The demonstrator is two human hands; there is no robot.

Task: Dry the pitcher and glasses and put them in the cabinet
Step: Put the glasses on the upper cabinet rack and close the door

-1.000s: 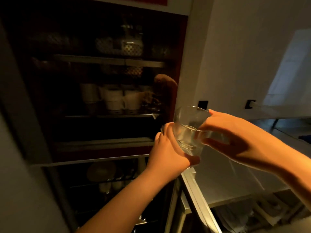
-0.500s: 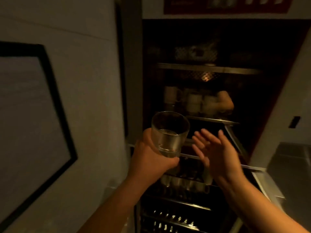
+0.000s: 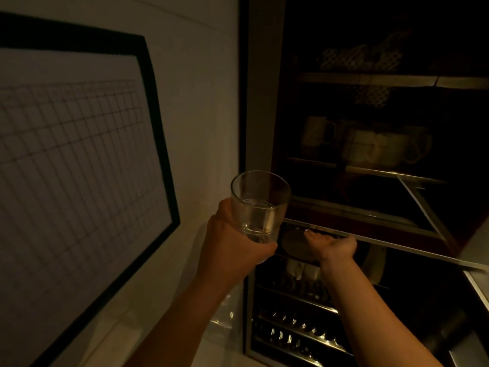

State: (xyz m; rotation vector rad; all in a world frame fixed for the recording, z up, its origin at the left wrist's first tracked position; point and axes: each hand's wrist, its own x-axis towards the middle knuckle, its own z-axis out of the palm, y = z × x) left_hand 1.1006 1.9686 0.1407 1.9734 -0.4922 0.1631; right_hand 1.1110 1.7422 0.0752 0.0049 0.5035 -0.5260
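Carefully, my left hand (image 3: 232, 245) wraps the base of a clear, smooth, breakable glass tumbler (image 3: 260, 206) while my right hand (image 3: 330, 246), fingers flat, presses the cabinet door's edge (image 3: 397, 241).

Your view is dim and warm-toned, with soft light on the wall (image 3: 201, 102) and glass (image 3: 260, 205), the cabinet (image 3: 370, 181) interior sunk in deep shadow, fine detail smeared, and straight lines bowing toward the wide-angle edges.

No legible text, label, brand or number appears anywhere in the dim kitchen; the black-framed wall board (image 3: 79, 144) carries only a faint ruled grid, its cells too blurred to read.
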